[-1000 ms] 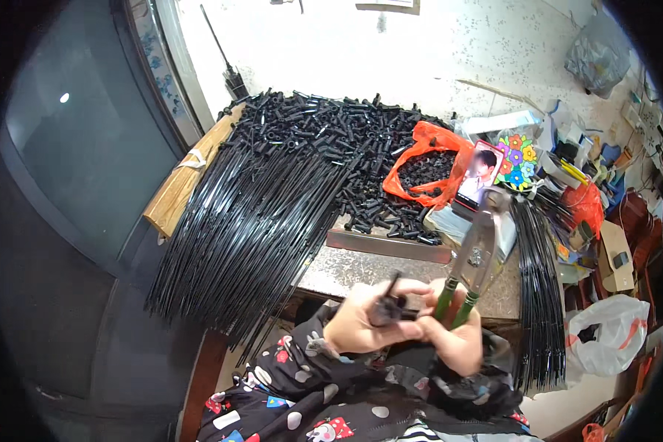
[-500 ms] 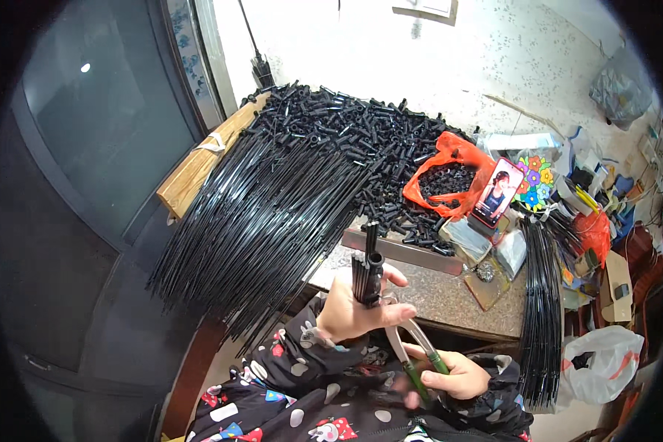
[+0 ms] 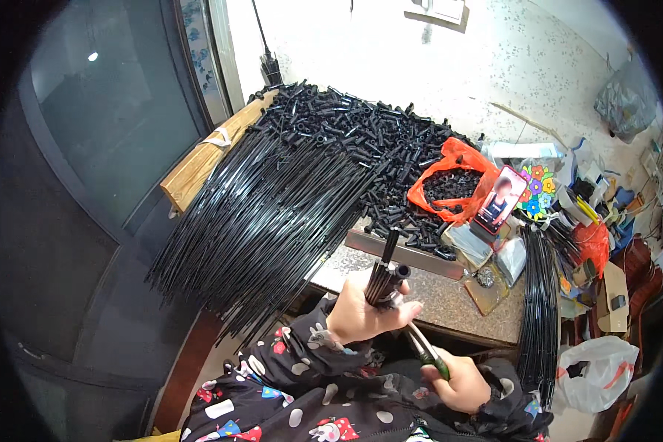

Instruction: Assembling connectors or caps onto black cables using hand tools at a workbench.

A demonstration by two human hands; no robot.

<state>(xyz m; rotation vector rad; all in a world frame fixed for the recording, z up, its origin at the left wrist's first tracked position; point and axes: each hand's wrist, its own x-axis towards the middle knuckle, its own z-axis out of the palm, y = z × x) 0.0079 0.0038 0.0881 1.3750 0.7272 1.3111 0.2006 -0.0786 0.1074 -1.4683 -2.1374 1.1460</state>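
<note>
My left hand (image 3: 355, 318) is closed around several thin black rods (image 3: 384, 267) and a black tubular fitting (image 3: 401, 273), whose round open end points up beside the rods. In my right hand (image 3: 462, 384) is a pair of pliers (image 3: 421, 342) with green grips and bare metal arms, gripped low with the handles close together. The pliers reach up to the underside of the fitting, by my left thumb; their jaws are mostly hidden there.
Loose black tubular parts (image 3: 346, 125) cover the far tabletop, beside a broad sheaf of black rods (image 3: 250, 228). A wooden board (image 3: 199, 166) edges them. Further right are a red plastic bag (image 3: 460, 158), a propped phone (image 3: 499, 202), another rod bundle (image 3: 539, 317) and a white bag (image 3: 597, 372).
The plier handles have come together in my right hand. My left hand has shifted slightly right with the rods and fitting, which now lean more to the right.
</note>
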